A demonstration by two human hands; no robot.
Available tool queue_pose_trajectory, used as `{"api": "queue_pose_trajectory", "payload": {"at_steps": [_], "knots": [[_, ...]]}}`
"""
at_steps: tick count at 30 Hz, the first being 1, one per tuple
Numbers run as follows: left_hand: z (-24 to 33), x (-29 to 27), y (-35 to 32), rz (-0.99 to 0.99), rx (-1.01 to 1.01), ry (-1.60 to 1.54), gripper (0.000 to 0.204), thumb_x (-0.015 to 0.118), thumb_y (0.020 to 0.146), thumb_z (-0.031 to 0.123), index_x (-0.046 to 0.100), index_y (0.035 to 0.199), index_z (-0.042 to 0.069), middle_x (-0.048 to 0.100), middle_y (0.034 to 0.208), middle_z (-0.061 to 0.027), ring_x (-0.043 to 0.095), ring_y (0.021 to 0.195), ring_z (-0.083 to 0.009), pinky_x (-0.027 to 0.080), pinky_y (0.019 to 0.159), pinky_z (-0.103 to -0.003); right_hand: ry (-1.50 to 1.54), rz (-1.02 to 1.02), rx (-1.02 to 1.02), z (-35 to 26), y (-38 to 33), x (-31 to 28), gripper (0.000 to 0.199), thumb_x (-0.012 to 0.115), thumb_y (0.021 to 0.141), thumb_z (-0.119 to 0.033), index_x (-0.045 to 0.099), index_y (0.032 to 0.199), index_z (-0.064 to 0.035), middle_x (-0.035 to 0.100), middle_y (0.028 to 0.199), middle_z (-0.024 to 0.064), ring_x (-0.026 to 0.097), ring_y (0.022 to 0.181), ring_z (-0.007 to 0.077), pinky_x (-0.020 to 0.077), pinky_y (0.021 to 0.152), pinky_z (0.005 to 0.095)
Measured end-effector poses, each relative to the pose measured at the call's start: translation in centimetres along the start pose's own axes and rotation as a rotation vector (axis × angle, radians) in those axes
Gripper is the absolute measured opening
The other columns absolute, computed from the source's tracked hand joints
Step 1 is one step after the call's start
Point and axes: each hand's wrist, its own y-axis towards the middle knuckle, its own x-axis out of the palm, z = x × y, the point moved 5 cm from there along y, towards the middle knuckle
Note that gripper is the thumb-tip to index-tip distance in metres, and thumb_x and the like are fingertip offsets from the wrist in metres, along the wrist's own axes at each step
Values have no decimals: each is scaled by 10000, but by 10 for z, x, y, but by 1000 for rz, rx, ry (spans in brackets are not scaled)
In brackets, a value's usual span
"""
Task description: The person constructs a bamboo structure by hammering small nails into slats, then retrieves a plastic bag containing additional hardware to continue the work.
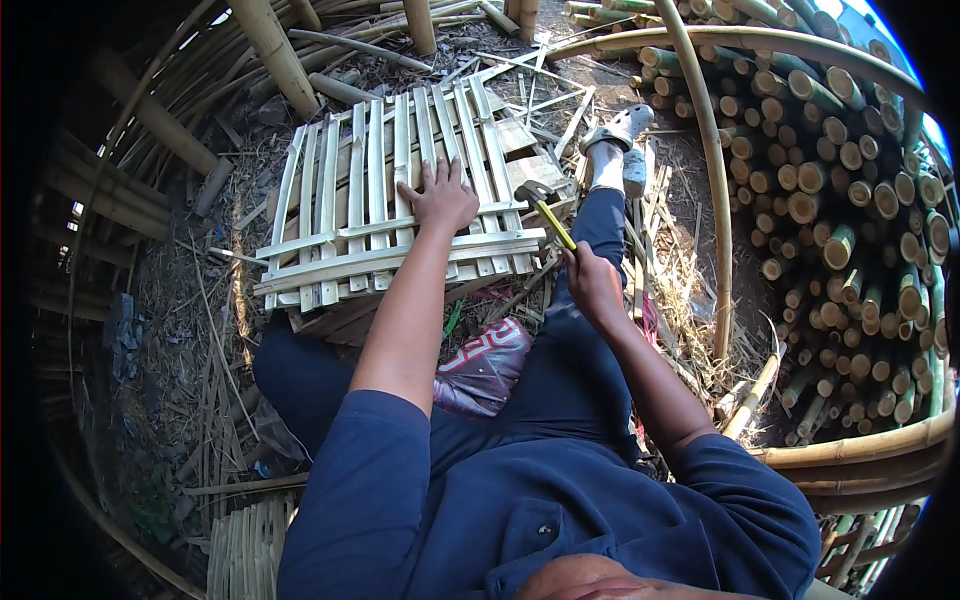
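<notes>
A panel of pale split-bamboo slats [385, 165] lies in front of me, its long slats crossed by strips near the close edge. My left hand [443, 195] rests flat on the middle of it, fingers spread. In my right hand [593, 285] is a hammer [555, 222] with a yellow-and-black handle, gripped by the handle's lower part. Its dark metal head hangs just above the panel's right side. Under the slats, wooden boards [520, 140] show at the right. Whether a nail sits below the hammer head I cannot tell.
Cut bamboo poles [840, 240] are stacked at the right behind a bent bamboo pole [710, 180]. My outstretched leg [600, 225] runs along the panel's right side. Bamboo scraps [670, 250] litter the ground. Upright bamboo posts [270, 50] stand at the far side. A patterned cloth [487, 370] lies between my legs.
</notes>
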Motion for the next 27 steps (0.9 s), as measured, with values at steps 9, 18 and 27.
{"api": "queue_pose_trajectory", "payload": {"at_steps": [9,18,27], "knots": [[2,-1,-1,2,4,3,680,309,1049,315,172,1709,226,146,1789,3,129,1647,-254,101,1252,-740,-69,-23,-25,3,0,-2,305,627,1045,-345,592,979,-49,686,734,236,683,731,483,515,636,589],[0,3,3,21,-1,-5,682,307,1044,314,176,1708,230,149,1788,-4,133,1646,-255,87,1257,-736,-84,10,-33,4,3,3,290,640,1040,-324,594,967,-47,685,719,219,683,705,464,509,617,580],[3,1,2,9,-1,18,670,294,1064,345,158,1711,240,141,1789,5,133,1646,-251,95,1257,-730,-2,34,-78,1,0,-3,221,634,1031,-251,545,981,-55,684,729,215,689,713,453,508,626,584]]}}
